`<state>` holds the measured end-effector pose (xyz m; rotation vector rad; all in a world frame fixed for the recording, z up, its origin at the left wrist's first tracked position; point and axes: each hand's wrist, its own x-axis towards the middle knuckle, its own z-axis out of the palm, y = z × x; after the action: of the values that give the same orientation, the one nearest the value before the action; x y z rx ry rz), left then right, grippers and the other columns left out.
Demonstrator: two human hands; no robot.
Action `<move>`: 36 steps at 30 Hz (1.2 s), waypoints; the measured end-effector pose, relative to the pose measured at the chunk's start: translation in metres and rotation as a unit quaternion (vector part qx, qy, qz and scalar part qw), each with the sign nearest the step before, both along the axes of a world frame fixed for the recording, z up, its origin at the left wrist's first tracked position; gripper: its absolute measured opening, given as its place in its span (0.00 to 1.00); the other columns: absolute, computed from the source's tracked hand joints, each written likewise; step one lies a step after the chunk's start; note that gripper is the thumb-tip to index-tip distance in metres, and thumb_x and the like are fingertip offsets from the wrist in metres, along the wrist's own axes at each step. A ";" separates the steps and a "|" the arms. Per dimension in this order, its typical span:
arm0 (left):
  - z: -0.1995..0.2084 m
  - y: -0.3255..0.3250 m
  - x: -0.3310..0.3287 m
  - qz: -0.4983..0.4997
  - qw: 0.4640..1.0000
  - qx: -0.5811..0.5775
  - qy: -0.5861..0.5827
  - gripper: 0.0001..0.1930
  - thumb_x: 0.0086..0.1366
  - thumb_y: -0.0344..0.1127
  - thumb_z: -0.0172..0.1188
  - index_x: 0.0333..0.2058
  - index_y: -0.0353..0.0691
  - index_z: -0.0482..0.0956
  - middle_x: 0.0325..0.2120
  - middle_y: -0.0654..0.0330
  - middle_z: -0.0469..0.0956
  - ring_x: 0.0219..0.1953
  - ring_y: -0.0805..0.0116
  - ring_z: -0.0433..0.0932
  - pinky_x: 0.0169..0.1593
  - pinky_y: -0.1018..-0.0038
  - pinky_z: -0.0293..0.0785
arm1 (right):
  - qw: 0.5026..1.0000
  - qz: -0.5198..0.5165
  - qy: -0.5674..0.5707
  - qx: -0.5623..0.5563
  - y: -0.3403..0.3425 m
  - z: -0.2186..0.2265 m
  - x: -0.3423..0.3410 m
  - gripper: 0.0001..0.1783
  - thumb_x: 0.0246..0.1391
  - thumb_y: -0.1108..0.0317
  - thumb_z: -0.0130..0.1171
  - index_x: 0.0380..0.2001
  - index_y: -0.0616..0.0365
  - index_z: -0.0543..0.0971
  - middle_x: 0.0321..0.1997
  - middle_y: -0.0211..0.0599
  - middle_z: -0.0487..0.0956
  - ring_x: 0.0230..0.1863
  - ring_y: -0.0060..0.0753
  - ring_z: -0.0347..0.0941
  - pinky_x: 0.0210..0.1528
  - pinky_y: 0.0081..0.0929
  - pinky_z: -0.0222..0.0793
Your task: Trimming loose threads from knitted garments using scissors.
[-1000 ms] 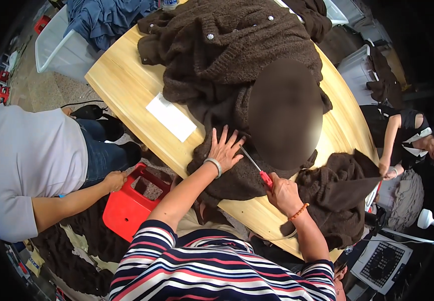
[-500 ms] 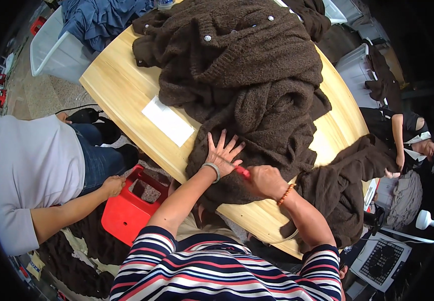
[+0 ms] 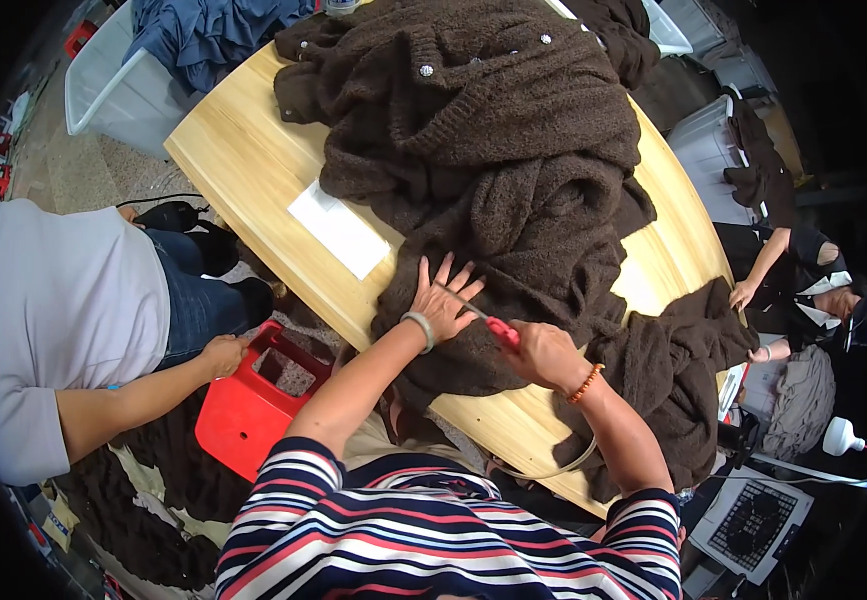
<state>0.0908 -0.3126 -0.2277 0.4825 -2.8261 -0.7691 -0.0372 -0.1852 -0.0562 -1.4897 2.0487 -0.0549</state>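
Note:
A dark brown knitted garment pile (image 3: pixel 513 130) with sparkly round buttons covers most of the wooden table (image 3: pixel 243 130). My left hand (image 3: pixel 442 302) lies flat on its near part, fingers spread. In my right fist (image 3: pixel 546 355) is a red-handled tool (image 3: pixel 502 333) with a narrow metal blade or shaft, its exact kind unclear. The blade points up and left, across the fingers of my left hand; whether it touches them I cannot tell. My right fingers hide most of the handle.
At the left a seated person's hand rests by a red plastic stool (image 3: pixel 243 410). Another person at the right handles a brown knit piece (image 3: pixel 668 365) over the table edge. A white card (image 3: pixel 338 228) lies on the table. Pale bins (image 3: pixel 133 100) stand beyond, one holding blue cloth.
My right hand and the tool have shifted slightly right, while my left hand stays flat on the knit. The person at the right has moved their hands on the brown piece.

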 end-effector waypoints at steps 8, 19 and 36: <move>0.007 0.005 0.008 0.073 0.993 0.023 0.095 0.38 0.57 0.47 0.63 0.64 0.42 0.61 0.64 0.49 0.58 0.68 0.44 0.51 0.68 0.42 0.41 | 0.996 -0.053 0.051 0.040 0.022 0.001 -0.005 0.13 0.51 0.59 0.59 0.33 0.58 0.75 0.24 0.53 0.79 0.30 0.56 0.78 0.34 0.48 0.74; 0.000 -0.003 -0.005 0.061 0.997 -0.032 -0.023 0.32 0.56 0.57 0.62 0.56 0.47 0.72 0.61 0.55 0.65 0.68 0.43 0.49 0.66 0.34 0.34 | 0.993 -0.050 0.105 -0.021 -0.011 -0.023 0.001 0.13 0.51 0.59 0.58 0.30 0.60 0.76 0.24 0.53 0.79 0.29 0.55 0.78 0.33 0.47 0.75; 0.012 -0.044 -0.007 0.208 0.943 0.193 0.173 0.15 0.58 0.26 0.60 0.45 0.35 0.77 0.39 0.52 0.77 0.35 0.54 0.77 0.38 0.66 0.75 | 0.992 -0.126 0.011 0.005 0.037 -0.018 -0.004 0.16 0.47 0.66 0.62 0.38 0.58 0.70 0.26 0.55 0.77 0.32 0.60 0.76 0.35 0.50 0.71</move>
<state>0.0836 -0.3563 -0.2158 0.8682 -2.1466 -1.1778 -0.0410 -0.1482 -0.0737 -1.2229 2.2403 -0.1295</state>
